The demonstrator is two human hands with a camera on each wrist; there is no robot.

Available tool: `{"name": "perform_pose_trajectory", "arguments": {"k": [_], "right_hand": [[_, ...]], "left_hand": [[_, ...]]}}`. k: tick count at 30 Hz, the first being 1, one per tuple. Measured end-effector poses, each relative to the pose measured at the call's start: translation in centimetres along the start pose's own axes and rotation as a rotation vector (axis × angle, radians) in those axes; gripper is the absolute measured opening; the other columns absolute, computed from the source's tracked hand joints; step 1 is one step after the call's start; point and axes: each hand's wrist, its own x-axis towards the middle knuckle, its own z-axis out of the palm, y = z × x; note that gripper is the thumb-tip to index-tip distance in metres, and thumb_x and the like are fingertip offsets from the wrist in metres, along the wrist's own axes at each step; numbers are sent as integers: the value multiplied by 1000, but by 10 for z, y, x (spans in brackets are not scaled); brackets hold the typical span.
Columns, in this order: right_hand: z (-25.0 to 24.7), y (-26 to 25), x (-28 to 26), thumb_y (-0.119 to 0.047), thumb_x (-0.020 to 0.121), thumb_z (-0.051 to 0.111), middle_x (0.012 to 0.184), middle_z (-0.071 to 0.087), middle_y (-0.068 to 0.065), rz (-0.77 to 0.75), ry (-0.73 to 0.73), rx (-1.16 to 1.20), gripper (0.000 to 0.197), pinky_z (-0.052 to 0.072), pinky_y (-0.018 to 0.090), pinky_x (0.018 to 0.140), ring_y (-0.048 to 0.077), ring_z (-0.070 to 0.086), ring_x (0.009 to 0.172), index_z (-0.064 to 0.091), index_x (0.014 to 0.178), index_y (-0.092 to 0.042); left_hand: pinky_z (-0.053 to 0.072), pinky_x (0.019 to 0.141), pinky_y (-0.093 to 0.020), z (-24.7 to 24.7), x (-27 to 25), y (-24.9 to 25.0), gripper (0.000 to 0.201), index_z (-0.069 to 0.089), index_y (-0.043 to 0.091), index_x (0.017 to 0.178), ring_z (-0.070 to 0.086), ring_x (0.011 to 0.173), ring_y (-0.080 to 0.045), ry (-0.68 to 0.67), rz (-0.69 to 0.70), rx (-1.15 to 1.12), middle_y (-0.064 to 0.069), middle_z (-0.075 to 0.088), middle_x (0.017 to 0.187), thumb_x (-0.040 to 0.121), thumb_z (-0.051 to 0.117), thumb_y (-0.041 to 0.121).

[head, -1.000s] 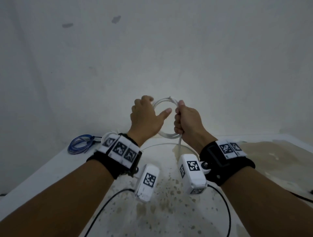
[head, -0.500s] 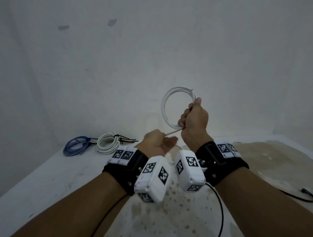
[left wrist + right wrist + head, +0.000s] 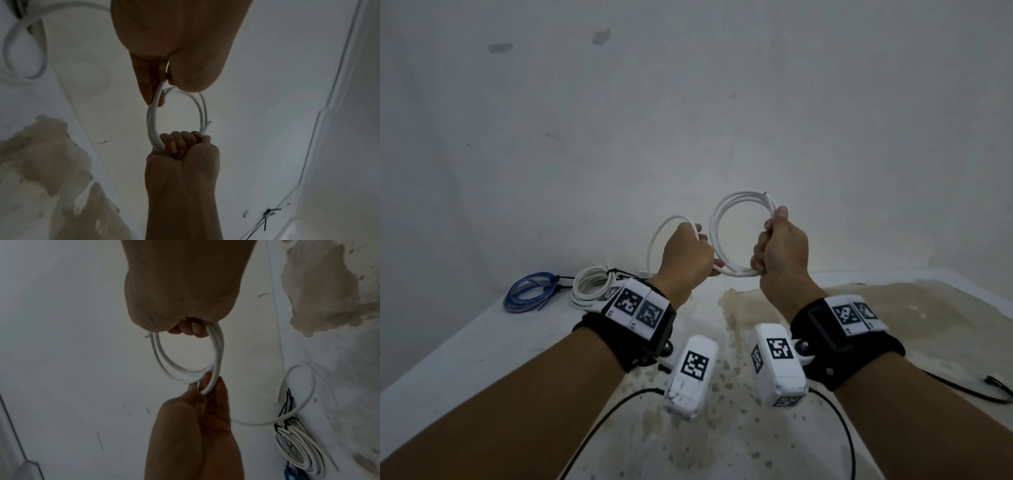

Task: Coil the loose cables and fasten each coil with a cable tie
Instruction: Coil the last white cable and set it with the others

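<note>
My right hand (image 3: 770, 240) grips a small coil of white cable (image 3: 717, 233) in a fist and holds it upright above the table. To its left, my left hand (image 3: 703, 251) pinches the same cable's loose strand (image 3: 664, 226), which arcs up over that hand. In the left wrist view the left fingers (image 3: 148, 87) pinch the cable at the coil's (image 3: 198, 107) near side. The right wrist view shows the coil (image 3: 216, 345), with the strand (image 3: 304, 386) trailing toward the table.
At the table's back left lie a white coil (image 3: 589, 287) bound with black cable ties (image 3: 619, 272) and a blue coil (image 3: 530, 294). The white table (image 3: 465, 349) has a brown stained patch on its right side. A black cable end (image 3: 996, 383) lies far right.
My left hand has risen from low near the table to the coil's left side, bringing a fresh loop of the loose strand. The right hand keeps its grip on the coil.
</note>
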Motion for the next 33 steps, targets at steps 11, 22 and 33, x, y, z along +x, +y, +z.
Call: {"name": "perform_pose_trajectory", "arguments": {"k": [11, 22, 33], "right_hand": [[8, 2, -3, -40, 105, 38, 45, 29, -5, 36, -97, 64, 43, 21, 21, 40, 12, 20, 38, 43, 69, -17], [4, 12, -7, -41, 105, 38, 45, 30, -5, 109, -124, -21, 42, 21, 24, 41, 11, 22, 37, 44, 71, -17], [7, 16, -9, -43, 104, 38, 49, 26, -5, 244, -270, -36, 42, 19, 22, 39, 11, 18, 40, 42, 71, -18]], "left_hand": [[60, 78, -44, -11, 19, 0, 9, 62, 8, 93, 71, 79, -21, 38, 163, 259, -5, 70, 89, 90, 55, 4], [58, 63, -29, -6, 15, 11, 39, 61, 1, 103, 69, 63, -18, 133, 71, 11, -13, 70, 86, 105, 30, 24], [41, 53, -15, -31, 23, 0, 36, 63, 2, 95, 58, 60, -9, 6, 307, 304, -1, 61, 73, 105, 34, 19]]}}
